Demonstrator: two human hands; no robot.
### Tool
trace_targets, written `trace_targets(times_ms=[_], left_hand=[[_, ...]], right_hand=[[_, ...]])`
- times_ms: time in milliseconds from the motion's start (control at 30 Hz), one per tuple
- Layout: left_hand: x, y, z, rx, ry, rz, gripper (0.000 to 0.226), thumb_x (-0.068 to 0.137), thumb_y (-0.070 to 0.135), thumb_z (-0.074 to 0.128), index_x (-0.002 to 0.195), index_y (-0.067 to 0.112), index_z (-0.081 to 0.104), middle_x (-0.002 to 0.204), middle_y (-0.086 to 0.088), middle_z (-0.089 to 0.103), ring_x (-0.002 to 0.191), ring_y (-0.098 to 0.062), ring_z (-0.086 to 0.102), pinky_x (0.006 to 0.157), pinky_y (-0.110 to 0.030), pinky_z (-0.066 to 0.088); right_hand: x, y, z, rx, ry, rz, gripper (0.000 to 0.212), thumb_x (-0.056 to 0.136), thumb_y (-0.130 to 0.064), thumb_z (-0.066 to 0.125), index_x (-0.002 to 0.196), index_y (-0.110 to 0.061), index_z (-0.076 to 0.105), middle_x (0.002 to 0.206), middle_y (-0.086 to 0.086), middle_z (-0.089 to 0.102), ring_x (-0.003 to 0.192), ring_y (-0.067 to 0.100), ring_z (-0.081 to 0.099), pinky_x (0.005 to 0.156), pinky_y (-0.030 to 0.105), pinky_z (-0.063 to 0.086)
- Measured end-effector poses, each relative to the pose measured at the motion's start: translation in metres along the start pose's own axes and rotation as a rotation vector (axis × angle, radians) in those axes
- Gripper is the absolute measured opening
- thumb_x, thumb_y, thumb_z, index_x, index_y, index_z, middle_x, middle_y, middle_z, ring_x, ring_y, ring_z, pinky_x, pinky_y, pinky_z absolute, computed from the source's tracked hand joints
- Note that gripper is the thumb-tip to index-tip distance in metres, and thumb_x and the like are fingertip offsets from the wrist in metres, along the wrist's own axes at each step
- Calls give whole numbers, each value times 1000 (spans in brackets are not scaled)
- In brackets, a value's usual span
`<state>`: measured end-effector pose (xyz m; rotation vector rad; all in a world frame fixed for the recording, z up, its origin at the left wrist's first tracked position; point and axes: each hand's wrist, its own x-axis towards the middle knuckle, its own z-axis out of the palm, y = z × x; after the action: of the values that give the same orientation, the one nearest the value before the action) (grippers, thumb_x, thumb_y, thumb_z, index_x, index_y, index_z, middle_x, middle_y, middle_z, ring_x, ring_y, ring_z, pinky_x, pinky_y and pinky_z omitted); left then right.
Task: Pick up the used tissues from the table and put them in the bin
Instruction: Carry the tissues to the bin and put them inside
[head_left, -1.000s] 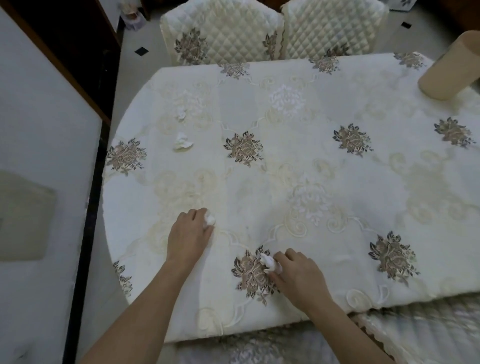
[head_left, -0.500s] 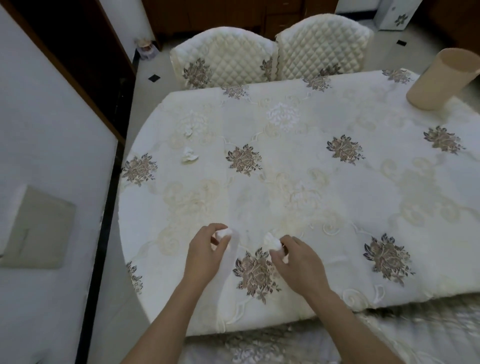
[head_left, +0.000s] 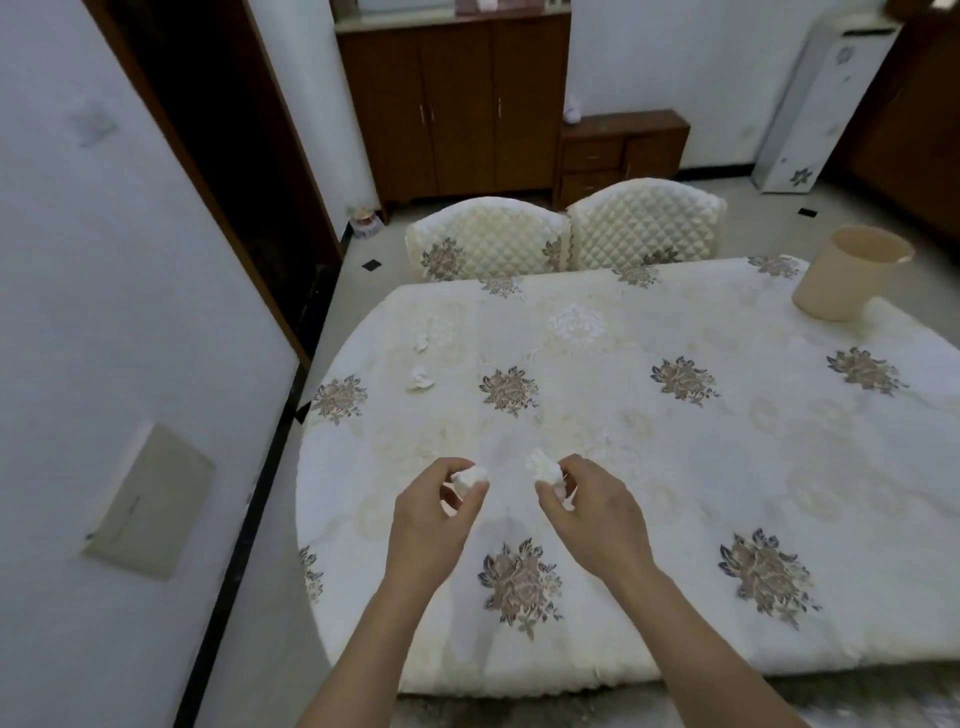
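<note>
Head cam: both hands are over the table (head_left: 675, 467), each holding a crumpled tissue. The left hand (head_left: 431, 512) pinches the small wad (head_left: 470, 478) between thumb and curled fingertips. The right hand (head_left: 597, 519) pinches the bigger wad (head_left: 545, 470) the same way. The beige bin (head_left: 847, 280) stands upright on the cloth, and both hands are well apart from it, off to its near left. Two more lie far left of the bin: one loose tissue (head_left: 420, 379) and a second loose tissue (head_left: 423, 340) just behind it.
</note>
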<state>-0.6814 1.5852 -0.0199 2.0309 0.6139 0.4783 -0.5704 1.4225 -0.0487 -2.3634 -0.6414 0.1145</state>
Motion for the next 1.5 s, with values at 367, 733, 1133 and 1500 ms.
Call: trace_targets(times_ms=[367, 733, 1133, 1500], left_hand=[[-9, 44, 50, -36, -132, 137, 10, 87, 29, 71, 95, 32, 65, 84, 14, 66, 74, -6, 61, 61, -12, 43], [-56, 124, 180, -137, -584, 429, 11, 87, 30, 72, 96, 29, 66, 83, 15, 66, 75, -4, 61, 62, -12, 44], [-131, 193, 268, -160, -877, 570, 5, 84, 35, 68, 88, 35, 65, 80, 19, 66, 74, -4, 61, 64, -18, 46], [-173, 265, 403, -160, -999, 625, 6, 85, 33, 70, 88, 30, 66, 78, 11, 67, 72, -5, 61, 65, -22, 50]], right_hand=[[-37, 25, -63, -15, 189, 86, 23, 89, -43, 58, 77, -25, 49, 74, -9, 56, 68, 9, 53, 56, 32, 45], [-163, 103, -166, -210, 523, 510, 27, 89, -45, 57, 79, -21, 49, 71, -5, 52, 66, 13, 50, 55, 32, 41], [-276, 151, -219, -295, 765, 769, 30, 87, -40, 60, 72, -20, 45, 64, -4, 47, 61, 15, 45, 54, 34, 39], [-302, 260, -289, -255, 776, 931, 28, 90, -42, 56, 75, -21, 46, 69, -7, 48, 62, 9, 45, 51, 27, 34]])
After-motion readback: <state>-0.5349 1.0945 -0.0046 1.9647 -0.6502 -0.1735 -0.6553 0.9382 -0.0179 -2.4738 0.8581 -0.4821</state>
